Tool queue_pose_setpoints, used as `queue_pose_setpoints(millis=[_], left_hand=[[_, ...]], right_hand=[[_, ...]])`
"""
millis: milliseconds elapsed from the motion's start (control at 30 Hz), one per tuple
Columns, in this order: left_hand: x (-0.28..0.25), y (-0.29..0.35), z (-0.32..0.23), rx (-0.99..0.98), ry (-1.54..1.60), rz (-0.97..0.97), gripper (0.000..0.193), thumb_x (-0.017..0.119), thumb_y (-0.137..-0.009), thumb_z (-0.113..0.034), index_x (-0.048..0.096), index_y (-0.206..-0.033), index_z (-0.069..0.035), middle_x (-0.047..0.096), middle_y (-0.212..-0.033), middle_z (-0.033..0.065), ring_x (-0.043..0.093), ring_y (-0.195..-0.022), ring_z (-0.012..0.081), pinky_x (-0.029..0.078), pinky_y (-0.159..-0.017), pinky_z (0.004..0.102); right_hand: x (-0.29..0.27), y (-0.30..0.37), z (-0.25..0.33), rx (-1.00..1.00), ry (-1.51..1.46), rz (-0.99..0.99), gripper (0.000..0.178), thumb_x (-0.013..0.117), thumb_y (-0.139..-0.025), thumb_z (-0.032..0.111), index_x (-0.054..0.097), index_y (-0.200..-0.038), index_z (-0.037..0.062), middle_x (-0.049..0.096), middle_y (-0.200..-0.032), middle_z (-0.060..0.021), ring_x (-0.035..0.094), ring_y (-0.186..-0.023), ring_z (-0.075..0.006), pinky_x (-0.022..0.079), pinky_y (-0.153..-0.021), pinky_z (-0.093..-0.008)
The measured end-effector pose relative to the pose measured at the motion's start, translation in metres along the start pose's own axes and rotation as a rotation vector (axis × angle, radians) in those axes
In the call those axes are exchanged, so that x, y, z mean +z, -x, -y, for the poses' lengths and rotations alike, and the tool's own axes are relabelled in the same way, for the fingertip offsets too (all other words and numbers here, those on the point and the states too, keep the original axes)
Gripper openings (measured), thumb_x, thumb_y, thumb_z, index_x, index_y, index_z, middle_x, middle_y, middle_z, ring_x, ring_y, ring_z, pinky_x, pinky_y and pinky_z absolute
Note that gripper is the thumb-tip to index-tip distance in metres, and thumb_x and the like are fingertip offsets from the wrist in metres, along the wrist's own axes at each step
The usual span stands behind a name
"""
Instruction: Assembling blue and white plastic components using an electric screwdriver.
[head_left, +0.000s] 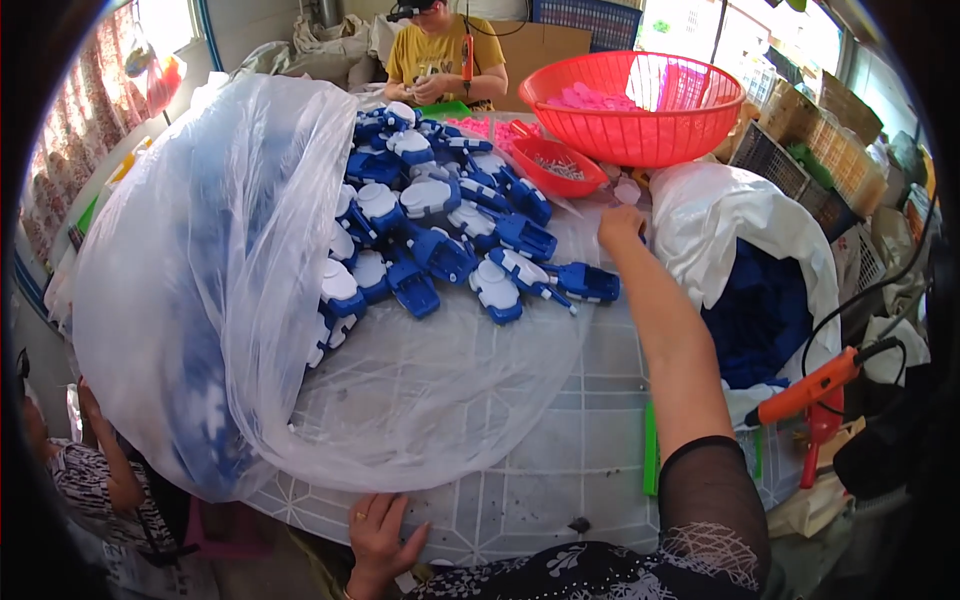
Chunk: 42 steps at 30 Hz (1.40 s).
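Observation:
My right arm stretches far over the table, and my right hand (622,226) is curled by small pale pieces (627,191) near a red scoop (558,166). Its fingertips are hidden, so what it grips cannot be made out. At the near table edge my left hand (380,538) lies with fingers apart, holding nothing. A big clear plastic bag (270,280) lies on its side at the left, and blue-and-white plastic toy parts (495,290) spill from its mouth in a heap. The scoop holds small silvery pieces, apparently screws.
A large red basket (640,120) with pink pieces stands at the far right. Beside my right arm a white sack (745,210) holds dark blue parts. An orange electric screwdriver (810,388) hangs at the right. Across the table, a person in a yellow shirt (440,60) works.

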<state>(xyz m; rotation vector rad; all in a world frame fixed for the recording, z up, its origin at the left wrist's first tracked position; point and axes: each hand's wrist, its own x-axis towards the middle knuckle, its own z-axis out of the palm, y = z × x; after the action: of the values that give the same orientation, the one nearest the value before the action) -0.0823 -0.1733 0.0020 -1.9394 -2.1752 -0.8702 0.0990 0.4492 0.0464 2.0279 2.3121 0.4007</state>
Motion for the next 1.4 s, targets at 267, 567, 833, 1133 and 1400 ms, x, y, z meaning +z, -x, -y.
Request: queue_pose_setpoints(millis=[267, 567, 833, 1133, 1400], left_hand=[[0.003, -0.004, -0.006, 0.034, 0.022, -0.064, 0.048, 0.082, -0.073, -0.025, 0.067, -0.110, 0.002, 0.065, -0.119, 0.0181, 0.060, -0.112, 0.0382, 0.045, -0.096, 0.0488], [-0.008, -0.003, -0.008, 0.017, 0.001, -0.037, 0.047, 0.082, -0.073, -0.025, 0.067, -0.108, 0.000, 0.065, -0.118, 0.0169, 0.060, -0.109, 0.0368, 0.045, -0.092, 0.0468], [-0.001, 0.003, -0.002, -0.008, 0.000, -0.014, 0.058, 0.080, -0.079, -0.029, 0.063, -0.128, -0.003, 0.062, -0.128, 0.0185, 0.059, -0.112, 0.0405, 0.044, -0.097, 0.0514], [-0.001, -0.011, -0.004, -0.023, -0.011, -0.026, 0.047, 0.083, -0.067, -0.024, 0.069, -0.105, 0.000, 0.067, -0.113, 0.0155, 0.061, -0.101, 0.0363, 0.047, -0.089, 0.0467], [-0.003, -0.013, -0.006, -0.012, -0.016, -0.023, 0.046, 0.083, -0.068, -0.024, 0.069, -0.105, 0.000, 0.066, -0.109, 0.0141, 0.061, -0.098, 0.0349, 0.047, -0.088, 0.0458]], right_hand=[[-0.054, 0.082, 0.003, -0.450, 0.031, 0.300, 0.045, 0.066, -0.082, 0.033, 0.074, -0.116, 0.0048, 0.072, -0.117, -0.0189, 0.072, -0.106, -0.0311, 0.057, -0.091, -0.0415], [-0.064, 0.022, 0.063, -0.520, -0.735, 0.278, 0.048, 0.069, -0.088, 0.043, 0.075, -0.098, -0.0030, 0.076, -0.093, -0.0172, 0.075, -0.077, -0.0242, 0.058, -0.069, -0.0355], [0.034, -0.040, 0.113, -0.064, -0.785, -0.018, 0.051, 0.071, -0.080, 0.029, 0.067, -0.121, -0.0018, 0.067, -0.120, -0.0295, 0.067, -0.108, -0.0443, 0.053, -0.094, -0.0478], [0.012, 0.051, 0.095, -0.477, -0.606, -0.174, 0.034, 0.065, -0.080, 0.030, 0.066, -0.098, 0.0002, 0.070, -0.098, -0.0277, 0.068, -0.096, -0.0442, 0.052, -0.088, -0.0511], [-0.044, 0.151, 0.066, -0.690, -0.526, -0.031, 0.040, 0.065, -0.088, 0.039, 0.065, -0.109, 0.0054, 0.069, -0.104, -0.0230, 0.065, -0.103, -0.0424, 0.050, -0.089, -0.0513]])
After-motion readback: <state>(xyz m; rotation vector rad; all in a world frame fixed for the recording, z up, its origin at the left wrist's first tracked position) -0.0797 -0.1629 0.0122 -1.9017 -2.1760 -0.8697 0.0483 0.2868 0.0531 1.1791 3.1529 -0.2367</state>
